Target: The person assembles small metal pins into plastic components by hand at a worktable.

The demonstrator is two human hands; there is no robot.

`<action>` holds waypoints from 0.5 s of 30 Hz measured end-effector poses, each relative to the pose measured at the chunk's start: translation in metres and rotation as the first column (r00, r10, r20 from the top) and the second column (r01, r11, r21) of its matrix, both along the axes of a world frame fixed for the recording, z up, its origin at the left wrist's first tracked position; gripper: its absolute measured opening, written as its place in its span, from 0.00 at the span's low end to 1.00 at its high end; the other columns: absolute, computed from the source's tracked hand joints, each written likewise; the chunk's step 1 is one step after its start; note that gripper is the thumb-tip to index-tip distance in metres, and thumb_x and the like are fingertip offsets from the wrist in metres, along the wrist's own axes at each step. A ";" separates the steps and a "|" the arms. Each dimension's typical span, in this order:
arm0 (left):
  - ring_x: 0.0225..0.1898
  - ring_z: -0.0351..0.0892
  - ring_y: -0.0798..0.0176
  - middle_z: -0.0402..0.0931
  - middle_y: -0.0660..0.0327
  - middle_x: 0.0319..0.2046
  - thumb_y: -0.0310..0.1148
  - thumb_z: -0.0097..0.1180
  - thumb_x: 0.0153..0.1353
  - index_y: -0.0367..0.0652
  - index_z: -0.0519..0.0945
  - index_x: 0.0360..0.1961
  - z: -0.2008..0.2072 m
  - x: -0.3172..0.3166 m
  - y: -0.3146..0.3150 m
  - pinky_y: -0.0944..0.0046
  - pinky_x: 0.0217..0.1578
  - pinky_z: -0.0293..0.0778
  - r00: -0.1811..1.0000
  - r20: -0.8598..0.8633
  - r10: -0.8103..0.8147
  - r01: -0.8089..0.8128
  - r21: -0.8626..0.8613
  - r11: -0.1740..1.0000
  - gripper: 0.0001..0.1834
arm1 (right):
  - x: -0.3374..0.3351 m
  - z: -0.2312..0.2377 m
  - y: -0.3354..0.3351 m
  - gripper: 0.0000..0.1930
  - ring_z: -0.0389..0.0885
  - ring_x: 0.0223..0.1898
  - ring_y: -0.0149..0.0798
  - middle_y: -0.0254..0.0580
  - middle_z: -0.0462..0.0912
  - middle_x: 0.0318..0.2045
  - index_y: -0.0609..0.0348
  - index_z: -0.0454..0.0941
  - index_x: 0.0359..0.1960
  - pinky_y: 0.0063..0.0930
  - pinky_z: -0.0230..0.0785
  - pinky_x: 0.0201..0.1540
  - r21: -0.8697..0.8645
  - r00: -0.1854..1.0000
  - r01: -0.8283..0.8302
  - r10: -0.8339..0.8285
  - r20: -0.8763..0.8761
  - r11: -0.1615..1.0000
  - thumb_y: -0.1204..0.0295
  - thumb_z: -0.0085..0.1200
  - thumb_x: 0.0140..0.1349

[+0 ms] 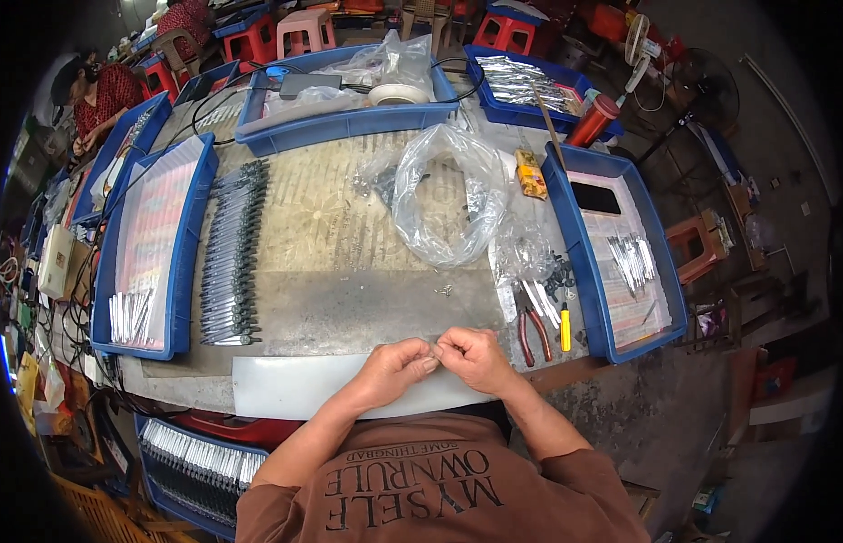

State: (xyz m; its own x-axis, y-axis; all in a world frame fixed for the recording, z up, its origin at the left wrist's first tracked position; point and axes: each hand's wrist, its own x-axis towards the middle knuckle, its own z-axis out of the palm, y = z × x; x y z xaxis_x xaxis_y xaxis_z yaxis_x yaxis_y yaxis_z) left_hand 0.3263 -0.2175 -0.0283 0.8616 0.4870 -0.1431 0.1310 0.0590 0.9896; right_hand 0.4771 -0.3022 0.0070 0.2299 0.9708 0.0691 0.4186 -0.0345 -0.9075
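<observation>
Close together over the table's front edge, my left hand [396, 369] and my right hand [477, 357] meet at the fingertips. Both are closed in a pinch; whatever lies between the fingers is too small or too hidden to name. Below them, a pale smooth sheet [290, 382] runs along the edge. A few tiny metal pieces [444, 290] lie just beyond my hands. To the right are red-handled pliers [535, 337], a yellow-handled screwdriver [565, 328] and some white strips [553, 308]. A ring-shaped clear plastic bag [411, 217] sits farther back.
Slim metal parts with dark ends form a long row [231, 262] on the left. Blue trays stand at left [180, 299], back [349, 120] and right [603, 303]; the right one holds a phone [594, 198]. A red cylinder [593, 122] stands behind it. A person [105, 95] sits far left.
</observation>
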 end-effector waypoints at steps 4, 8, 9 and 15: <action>0.21 0.70 0.70 0.72 0.61 0.22 0.28 0.54 0.55 0.38 0.74 0.34 0.011 0.010 -0.009 0.69 0.23 0.67 0.992 0.025 0.122 -0.124 0.308 0.943 0.07 | -0.004 -0.009 0.001 0.09 0.64 0.16 0.22 0.35 0.70 0.12 0.64 0.72 0.20 0.22 0.59 0.19 -0.022 0.992 0.127 -0.128 -0.015 0.992 0.72 0.53 0.53; 0.20 0.72 0.56 0.71 0.56 0.21 0.27 0.57 0.51 0.38 0.73 0.34 0.005 0.014 -0.007 0.63 0.21 0.68 0.966 0.192 0.172 -0.257 0.704 0.662 0.09 | -0.008 -0.018 0.003 0.09 0.63 0.18 0.20 0.31 0.68 0.12 0.64 0.73 0.22 0.21 0.59 0.19 -0.059 0.971 0.211 -0.216 -0.100 0.976 0.71 0.53 0.55; 0.20 0.71 0.53 0.70 0.55 0.21 0.27 0.57 0.50 0.39 0.73 0.33 0.005 0.015 -0.005 0.61 0.20 0.68 0.969 0.173 0.178 -0.246 0.769 0.590 0.10 | -0.007 -0.019 0.004 0.10 0.63 0.19 0.20 0.30 0.68 0.12 0.64 0.73 0.22 0.20 0.59 0.20 -0.067 0.964 0.224 -0.231 -0.129 0.972 0.70 0.53 0.55; 0.21 0.73 0.57 0.67 0.59 0.18 0.29 0.55 0.51 0.42 0.69 0.28 0.002 0.011 0.014 0.60 0.19 0.70 0.969 0.107 0.221 -0.200 0.865 0.460 0.07 | 0.050 0.006 0.044 0.11 0.75 0.27 0.43 0.48 0.76 0.25 0.64 0.74 0.31 0.33 0.66 0.31 0.050 0.942 0.258 -0.262 0.207 0.965 0.67 0.52 0.54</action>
State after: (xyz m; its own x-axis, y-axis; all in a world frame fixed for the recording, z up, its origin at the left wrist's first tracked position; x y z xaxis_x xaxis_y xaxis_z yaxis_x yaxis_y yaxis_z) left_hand 0.3376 -0.2034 -0.0262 0.7176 0.5372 0.4433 0.2557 -0.7953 0.5497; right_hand 0.5272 -0.2584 0.0131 0.4519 0.8770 0.1632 0.5790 -0.1492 -0.8016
